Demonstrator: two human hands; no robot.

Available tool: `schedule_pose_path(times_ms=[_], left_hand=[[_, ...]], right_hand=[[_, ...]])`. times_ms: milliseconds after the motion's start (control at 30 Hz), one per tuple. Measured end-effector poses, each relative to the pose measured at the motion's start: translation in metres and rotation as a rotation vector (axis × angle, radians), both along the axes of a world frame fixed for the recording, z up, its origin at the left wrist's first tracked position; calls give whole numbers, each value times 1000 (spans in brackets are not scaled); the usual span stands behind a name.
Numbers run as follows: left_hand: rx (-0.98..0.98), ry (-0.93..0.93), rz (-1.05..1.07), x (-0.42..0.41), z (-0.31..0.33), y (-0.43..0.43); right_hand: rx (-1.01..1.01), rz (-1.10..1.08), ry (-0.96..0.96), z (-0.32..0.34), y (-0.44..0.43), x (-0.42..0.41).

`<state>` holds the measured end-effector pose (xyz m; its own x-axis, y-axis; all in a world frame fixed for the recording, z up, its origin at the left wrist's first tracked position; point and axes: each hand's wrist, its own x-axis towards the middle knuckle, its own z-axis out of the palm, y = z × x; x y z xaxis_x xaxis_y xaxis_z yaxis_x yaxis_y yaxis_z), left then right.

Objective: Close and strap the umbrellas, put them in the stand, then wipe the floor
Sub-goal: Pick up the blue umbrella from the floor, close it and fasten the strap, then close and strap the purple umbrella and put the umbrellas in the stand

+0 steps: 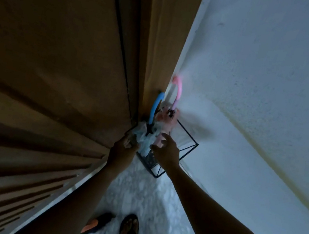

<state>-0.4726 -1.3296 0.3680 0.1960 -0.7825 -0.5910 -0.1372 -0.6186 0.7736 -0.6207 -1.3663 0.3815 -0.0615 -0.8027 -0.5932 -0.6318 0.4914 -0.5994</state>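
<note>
The left hand point(124, 145) clutches the blue umbrella point(155, 107)'s canopy in the stand point(184, 152); the right hand point(166, 151) hovers unclenched at three o'clock. Tugging may tip the light stand.

Home entryway — wooden door point(57, 61), umbrella stand point(173, 160), sandals point(129, 232).

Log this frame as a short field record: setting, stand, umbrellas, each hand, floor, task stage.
setting: narrow corner between a wooden door and a white wall
stand: black wire stand in the corner
umbrellas: blue-handled umbrella and pink-handled umbrella, both upright in the stand
left hand: gripping the pale blue canopy fabric at the stand's rim
right hand: open, fingers spread over the stand, holding nothing
floor: pale speckled, no cloth visible
task stage: umbrellas stowed; wiping not begun
</note>
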Motion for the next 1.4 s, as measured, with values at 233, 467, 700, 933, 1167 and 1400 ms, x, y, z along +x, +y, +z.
schedule_pose_path(times_ms=[233,467,700,933,1167,1400], left_hand=[[109,-73,4,10,70,89],[80,-182,162,3,172,234],[30,-272,669,-33,274,475],[160,-450,1181,-120,330,762],[205,-449,1707,-271,332,1013],[284,-415,2129,-414,316,1247]], right_hand=[[55,113,-28,63,70,-21],[-21,308,-165,137,162,-27],[-49,713,-350,209,325,14],[103,1342,-415,266,580,50],[235,1867,-391,285,858,8],[375,2272,-364,274,1153,-85]])
